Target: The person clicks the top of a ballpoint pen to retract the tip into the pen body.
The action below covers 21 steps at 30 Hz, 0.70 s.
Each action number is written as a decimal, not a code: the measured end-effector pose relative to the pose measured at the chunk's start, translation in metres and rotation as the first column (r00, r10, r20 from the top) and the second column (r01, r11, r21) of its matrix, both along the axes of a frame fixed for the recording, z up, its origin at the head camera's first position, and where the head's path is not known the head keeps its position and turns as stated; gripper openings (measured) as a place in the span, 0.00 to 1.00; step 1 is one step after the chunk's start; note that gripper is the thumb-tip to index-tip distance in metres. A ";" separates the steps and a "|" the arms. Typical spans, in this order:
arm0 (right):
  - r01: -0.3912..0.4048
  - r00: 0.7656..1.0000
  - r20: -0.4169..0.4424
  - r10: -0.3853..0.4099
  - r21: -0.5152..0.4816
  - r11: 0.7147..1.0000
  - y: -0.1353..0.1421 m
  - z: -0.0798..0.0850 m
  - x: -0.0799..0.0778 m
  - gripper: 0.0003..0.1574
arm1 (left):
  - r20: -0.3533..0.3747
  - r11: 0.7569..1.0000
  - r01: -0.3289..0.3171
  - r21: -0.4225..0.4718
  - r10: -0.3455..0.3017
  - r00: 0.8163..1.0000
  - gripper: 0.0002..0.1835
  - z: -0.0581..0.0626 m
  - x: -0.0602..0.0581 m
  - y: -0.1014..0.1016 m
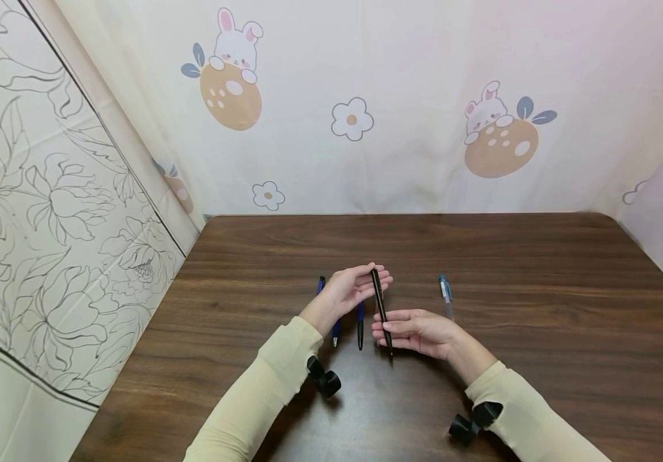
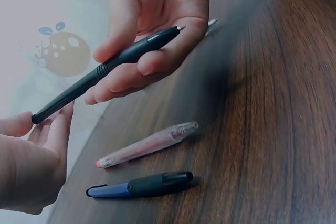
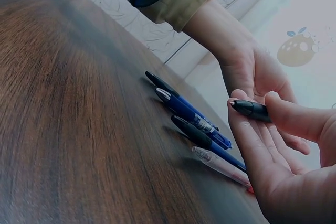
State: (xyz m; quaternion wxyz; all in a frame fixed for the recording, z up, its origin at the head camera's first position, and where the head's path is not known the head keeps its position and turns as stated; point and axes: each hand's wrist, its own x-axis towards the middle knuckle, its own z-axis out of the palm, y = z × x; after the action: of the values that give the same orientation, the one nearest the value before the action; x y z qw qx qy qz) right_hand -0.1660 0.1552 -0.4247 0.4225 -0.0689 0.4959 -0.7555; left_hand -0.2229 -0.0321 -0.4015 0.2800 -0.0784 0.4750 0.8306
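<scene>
A black pen [image 1: 378, 294] slants between both hands above the table, its metal tip pointing down towards the person. At its upper end, my left hand [image 1: 345, 292] pinches it between thumb and fingers. My right hand [image 1: 424, 332] grips the pen lower down, near the writing tip, with the thumb across the barrel. In the left wrist view, the exposed tip of the black pen [image 2: 121, 59] extends past the right fingers. Beneath the hands lie a blue pen with a black grip [image 2: 139, 186] and a clear pink pen [image 2: 147, 145].
Left of the held pen, a blue pen [image 1: 335, 332] lies partly hidden by the left wrist. To the right, a light-blue clear pen [image 1: 445, 290] lies beyond the right hand. The brown wooden table [image 1: 568, 276] ends at a patterned curtain [image 1: 412, 160].
</scene>
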 end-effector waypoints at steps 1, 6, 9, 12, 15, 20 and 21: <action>-0.001 1.000 -0.001 0.001 0.000 1.000 0.000 0.000 0.000 0.27 | 0.008 1.000 0.007 0.007 -0.007 1.000 0.25 0.001 0.000 0.000; 0.005 1.000 -0.001 -0.005 -0.002 1.000 0.000 0.001 0.000 0.25 | 0.047 0.999 0.040 0.032 -0.042 0.998 0.26 0.003 0.001 0.000; 0.015 1.000 -0.009 -0.015 -0.002 1.000 -0.001 0.002 0.002 0.24 | 0.066 0.998 0.035 0.045 -0.038 0.997 0.26 0.004 0.001 0.001; 0.026 0.999 -0.020 -0.026 -0.006 1.000 -0.002 0.002 0.003 0.23 | 0.080 0.998 0.015 0.058 -0.020 0.997 0.25 0.005 0.001 0.001; 0.037 0.999 -0.031 -0.037 -0.011 0.999 -0.003 0.004 0.004 0.22 | 0.097 0.996 -0.003 0.085 -0.005 0.995 0.25 0.005 0.001 0.001; 0.043 0.998 -0.035 -0.044 -0.020 0.999 -0.003 0.007 0.005 0.15 | 0.130 0.992 -0.032 0.125 0.016 0.991 0.25 0.004 0.001 0.000; 0.041 0.998 -0.035 -0.042 -0.023 0.999 -0.003 0.007 0.005 0.14 | 0.133 0.991 -0.035 0.128 0.018 0.991 0.25 0.003 0.001 0.000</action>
State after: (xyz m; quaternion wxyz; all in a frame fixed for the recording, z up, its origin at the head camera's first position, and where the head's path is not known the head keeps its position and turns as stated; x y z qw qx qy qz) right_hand -0.1614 0.1522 -0.4173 0.3969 -0.0767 0.4962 -0.7683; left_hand -0.2219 -0.0321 -0.3985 0.3041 -0.1210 0.3993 0.8564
